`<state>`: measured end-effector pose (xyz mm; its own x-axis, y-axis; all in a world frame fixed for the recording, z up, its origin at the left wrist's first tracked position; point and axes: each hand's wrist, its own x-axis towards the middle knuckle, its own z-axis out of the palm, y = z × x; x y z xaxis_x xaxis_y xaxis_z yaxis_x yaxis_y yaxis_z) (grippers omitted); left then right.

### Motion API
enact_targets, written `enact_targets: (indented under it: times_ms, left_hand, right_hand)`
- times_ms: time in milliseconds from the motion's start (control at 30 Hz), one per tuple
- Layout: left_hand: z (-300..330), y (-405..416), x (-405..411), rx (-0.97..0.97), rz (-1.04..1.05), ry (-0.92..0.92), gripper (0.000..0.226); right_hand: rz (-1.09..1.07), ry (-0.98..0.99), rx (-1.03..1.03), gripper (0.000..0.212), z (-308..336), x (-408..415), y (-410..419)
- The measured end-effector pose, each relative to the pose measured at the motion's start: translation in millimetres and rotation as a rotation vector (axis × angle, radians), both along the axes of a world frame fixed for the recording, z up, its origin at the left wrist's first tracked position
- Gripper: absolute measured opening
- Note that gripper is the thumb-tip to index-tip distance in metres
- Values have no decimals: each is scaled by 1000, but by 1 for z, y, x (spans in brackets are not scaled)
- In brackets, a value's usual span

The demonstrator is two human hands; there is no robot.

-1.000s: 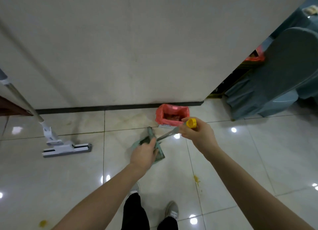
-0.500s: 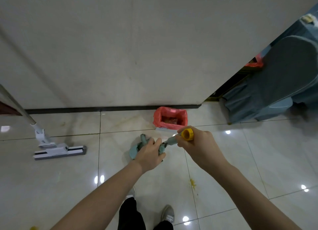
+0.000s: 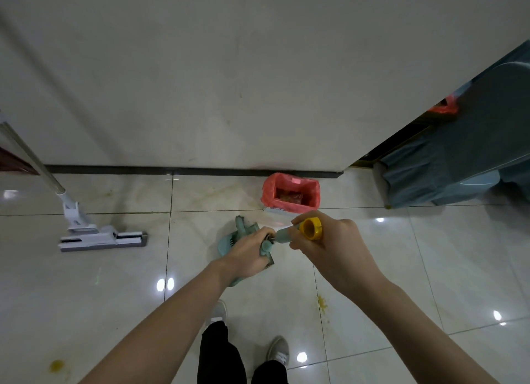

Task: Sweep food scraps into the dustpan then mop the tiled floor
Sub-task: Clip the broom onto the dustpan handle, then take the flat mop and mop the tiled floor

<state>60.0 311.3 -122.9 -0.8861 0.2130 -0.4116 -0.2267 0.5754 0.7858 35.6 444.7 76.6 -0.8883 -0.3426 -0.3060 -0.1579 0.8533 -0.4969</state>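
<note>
My left hand (image 3: 251, 253) grips the handle of a teal dustpan (image 3: 229, 241), held above the floor in front of me. My right hand (image 3: 324, 246) grips a teal broom handle with a yellow end cap (image 3: 311, 228); its lower end meets the dustpan at my left hand. The broom's bristles are hidden behind my hands. A small bin lined with a red bag (image 3: 291, 194) stands against the wall just beyond the dustpan, with scraps inside. A white flat mop (image 3: 101, 238) leans at the left. Yellow stains (image 3: 322, 303) mark the glossy tiles.
A white wall (image 3: 229, 82) with a dark baseboard fills the view ahead. Chairs in grey-blue covers (image 3: 464, 159) stand at the right past the wall's corner. Another yellow stain (image 3: 57, 365) lies at the lower left. My shoes (image 3: 278, 350) are below.
Both hands have come closer together and the dustpan has tipped more upright under my left hand. The broom's end has moved in against the dustpan handle.
</note>
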Motion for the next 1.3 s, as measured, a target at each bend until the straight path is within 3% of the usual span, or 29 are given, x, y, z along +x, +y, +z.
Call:
enact_targets:
  times_ms: [133,267,400,567,700,900,1133,1300]
  left_hand:
    - [-1,0,-1,-27,-6,-1,33]
    - [-8,3,0,-49,6,16,41]
    - [-4,1,4,-129,-2,19,51]
    - [17,-12,22,-154,43,56,75]
    - [48,-38,51,-116,254,4,71]
    - [95,-95,112,-208,671,71,42]
    - [127,-166,178,-234,1074,168,31]
    - [137,-237,178,-195,1193,214,32]
  right_hand:
    - [-1,13,-7,24,-3,6,-6]
    - [-59,5,-45,21,-4,7,-1]
    - [28,0,18,23,0,5,2]
    - [161,32,-24,58,15,3,6]
    - [225,53,-105,58,38,0,3]
    - [371,143,-268,45,62,2,-33]
    - [649,154,-295,40,69,13,-135]
    - [799,223,-240,41,75,3,-226]
